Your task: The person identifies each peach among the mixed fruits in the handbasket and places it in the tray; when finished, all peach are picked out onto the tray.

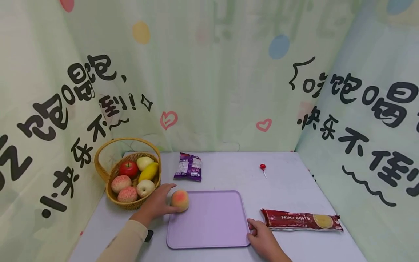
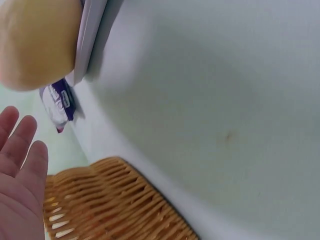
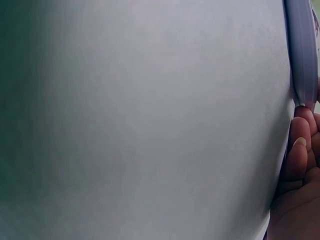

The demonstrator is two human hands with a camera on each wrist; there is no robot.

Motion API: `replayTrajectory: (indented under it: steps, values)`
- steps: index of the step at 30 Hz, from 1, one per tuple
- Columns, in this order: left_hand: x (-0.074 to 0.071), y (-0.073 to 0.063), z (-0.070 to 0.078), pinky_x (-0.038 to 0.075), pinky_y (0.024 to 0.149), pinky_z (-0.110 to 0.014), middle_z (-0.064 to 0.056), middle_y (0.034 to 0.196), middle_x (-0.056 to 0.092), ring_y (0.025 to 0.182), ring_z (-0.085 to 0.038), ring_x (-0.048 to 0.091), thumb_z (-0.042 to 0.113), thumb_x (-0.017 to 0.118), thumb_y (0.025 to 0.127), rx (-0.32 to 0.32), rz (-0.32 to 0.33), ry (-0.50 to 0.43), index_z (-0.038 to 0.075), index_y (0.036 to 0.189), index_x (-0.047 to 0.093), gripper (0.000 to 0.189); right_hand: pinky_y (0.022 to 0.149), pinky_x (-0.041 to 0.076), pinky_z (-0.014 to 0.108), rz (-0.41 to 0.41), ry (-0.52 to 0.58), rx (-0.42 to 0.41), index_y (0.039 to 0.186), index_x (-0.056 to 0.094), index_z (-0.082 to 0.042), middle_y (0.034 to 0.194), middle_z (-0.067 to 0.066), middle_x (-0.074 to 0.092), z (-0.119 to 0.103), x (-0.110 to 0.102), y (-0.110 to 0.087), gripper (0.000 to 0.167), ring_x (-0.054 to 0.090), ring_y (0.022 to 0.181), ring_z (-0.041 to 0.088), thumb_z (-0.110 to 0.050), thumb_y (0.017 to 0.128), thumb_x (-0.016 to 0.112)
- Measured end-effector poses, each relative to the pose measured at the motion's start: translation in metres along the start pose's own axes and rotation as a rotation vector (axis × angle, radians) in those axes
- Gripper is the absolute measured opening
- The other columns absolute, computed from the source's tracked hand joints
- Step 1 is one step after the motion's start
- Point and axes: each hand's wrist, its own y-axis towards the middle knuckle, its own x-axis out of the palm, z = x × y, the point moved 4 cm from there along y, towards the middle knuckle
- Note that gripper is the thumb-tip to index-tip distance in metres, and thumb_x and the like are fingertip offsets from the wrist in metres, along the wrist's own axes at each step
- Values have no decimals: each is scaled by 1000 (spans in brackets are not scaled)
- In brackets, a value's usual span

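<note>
A peach [image 1: 180, 200] sits on the upper left corner of the light purple tray [image 1: 212, 222]. Beside it is my left hand [image 1: 158, 203], fingers stretched out and spread; its thumb reaches the peach's lower side in the head view. In the left wrist view, the straight fingers [image 2: 31, 145] stand apart from the peach [image 2: 37, 45]. At the tray's right edge, my right hand [image 1: 263, 238] pinches the rim between thumb and fingers. The right wrist view shows curled fingers [image 3: 298, 160] against the tray's edge [image 3: 303, 55].
A wicker basket [image 1: 131, 206] of several fruits stands at the left, close to the left hand. Behind the tray lies a purple snack bag [image 1: 188, 167]. A red lollipop [image 1: 263, 167] is at the back right, and a red spaghetti pack [image 1: 301, 220] lies right of the tray.
</note>
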Motion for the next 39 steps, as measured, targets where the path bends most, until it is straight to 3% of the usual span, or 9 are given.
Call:
replayTrajectory:
  steps: [15,20,27,33,39]
  values:
    - [-38,-3,-4,46,110,-57,-16,154,47,137,-37,50,32,91,78,-63,58,10,10,152,46,89,64,46,23,9,5,-13,132,62,8,96,2,62,2,2,1,49,52,83,15,-4,86,73]
    - [-50,-3,-12,42,113,-59,-19,154,47,140,-39,46,34,87,82,-43,78,45,6,153,44,88,64,46,23,3,4,-10,133,61,8,97,2,62,1,1,2,50,52,83,15,-4,86,72]
    - [-59,-2,-29,40,114,-60,-19,153,47,141,-40,45,38,82,88,-85,94,48,6,153,42,83,64,46,24,0,10,-7,134,60,9,96,2,62,1,1,2,50,52,83,15,-4,86,72]
    - [-68,-7,-32,40,114,-61,-21,149,51,138,-42,47,30,79,90,-55,160,40,2,149,47,73,65,46,23,6,16,-19,133,60,9,96,2,62,1,2,1,50,52,84,15,-4,87,72]
    - [-72,-8,-41,39,113,-63,-24,150,48,140,-43,44,35,78,91,-70,152,53,2,150,45,75,65,46,23,19,19,-29,132,61,9,97,2,62,1,1,0,49,52,83,15,-3,86,71]
